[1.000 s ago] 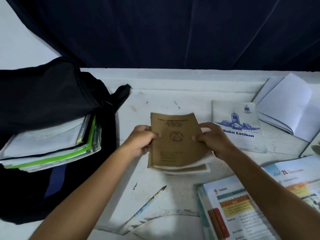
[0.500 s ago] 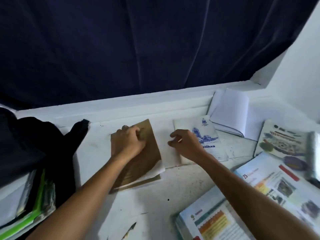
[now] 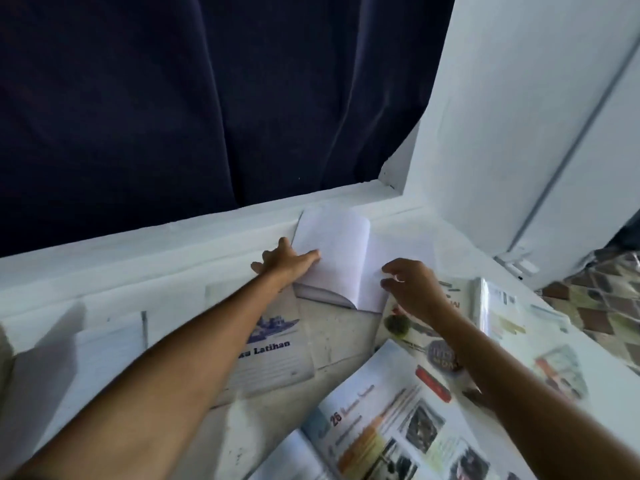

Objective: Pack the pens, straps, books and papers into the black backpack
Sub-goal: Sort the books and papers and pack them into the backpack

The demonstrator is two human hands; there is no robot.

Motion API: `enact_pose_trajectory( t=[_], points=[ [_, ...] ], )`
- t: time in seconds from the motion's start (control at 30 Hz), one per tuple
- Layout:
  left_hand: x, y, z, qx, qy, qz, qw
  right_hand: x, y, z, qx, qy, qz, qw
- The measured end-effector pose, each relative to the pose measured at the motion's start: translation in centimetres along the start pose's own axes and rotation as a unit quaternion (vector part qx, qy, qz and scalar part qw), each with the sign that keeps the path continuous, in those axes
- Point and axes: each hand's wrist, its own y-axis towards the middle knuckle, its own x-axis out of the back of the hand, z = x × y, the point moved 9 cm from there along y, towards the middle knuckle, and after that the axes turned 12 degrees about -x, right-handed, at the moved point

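Both arms reached far across the white bench (image 3: 332, 327) toward an open notebook (image 3: 341, 261) lying at its far edge, below a dark curtain (image 3: 207, 98). The left hand (image 3: 284, 259) lay flat on the notebook's left page, fingers straight and slightly spread. The right hand (image 3: 414, 287) hovered at the notebook's right edge, fingers curled with the thumb close to the fingertips; whether they pinched the page could not be told. An exercise book (image 3: 273, 344) lay under the left forearm. An open textbook (image 3: 388, 420) lay near, at right, beneath the right forearm. The backpack was out of view.
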Motion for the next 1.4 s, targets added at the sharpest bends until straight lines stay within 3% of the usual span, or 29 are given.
enact_pose_trajectory(
  t=[0.1,0.2,0.3,0.43,0.5,0.57,0.67,0.7,0.77,0.83,0.9,1.03,1.17,1.3,1.4],
  points=[
    [-1.6,2.7,1.0,0.046,-0.052,-0.006,0.998,-0.3,2.2,-1.2,-0.004,-0.003,0.020,1.000],
    [-0.5,2.9,0.1,0.038,-0.114,-0.035,0.992,-0.2,3.2,-1.8,0.000,0.014,0.034,0.999],
    [2.1,2.6,-2.6,-0.007,-0.110,-0.069,0.992,-0.5,4.1,-2.1,-0.006,0.009,0.072,0.997],
    [4.8,1.5,-9.3,-0.106,-0.025,-0.046,0.993,-1.1,4.3,-2.2,-0.030,0.140,0.119,0.983],
    [6.0,0.5,-12.9,-0.142,-0.028,-0.039,0.989,-1.7,3.8,-1.9,-0.050,0.264,0.163,0.949],
    [5.9,-0.8,-15.9,-0.175,-0.081,-0.017,0.981,-1.9,3.1,-1.7,-0.099,0.408,0.204,0.885],
    [1.0,-2.8,-17.2,-0.141,-0.209,0.143,0.957,-1.4,2.7,-2.5,-0.182,0.524,0.246,0.795],
    [-1.3,-3.1,-16.6,-0.126,-0.203,0.183,0.954,-0.9,2.9,-3.0,-0.196,0.548,0.242,0.776],
    [-5.2,-2.6,-14.5,-0.121,-0.135,0.184,0.966,0.6,3.2,-4.5,-0.227,0.585,0.211,0.750],
    [-7.7,-1.4,-11.8,-0.110,-0.044,0.117,0.986,2.0,3.2,-6.2,-0.247,0.557,0.161,0.776],
    [-9.1,-0.9,-9.0,-0.050,-0.014,0.039,0.998,2.9,3.3,-7.0,-0.232,0.469,0.134,0.841],
    [-9.1,-0.1,-5.9,0.079,-0.135,-0.060,0.986,3.3,3.2,-5.9,-0.137,0.268,0.116,0.946],
    [-9.2,1.2,-5.6,0.101,-0.304,-0.035,0.947,2.4,3.1,-5.4,-0.117,0.183,0.103,0.971],
    [-7.0,0.9,-8.1,0.006,-0.325,-0.068,0.943,2.4,3.6,-4.8,-0.081,0.126,0.052,0.987],
    [-3.4,-0.6,-9.7,-0.052,-0.385,-0.076,0.918,2.2,4.0,-3.0,-0.047,0.179,0.044,0.982]
  ],
)
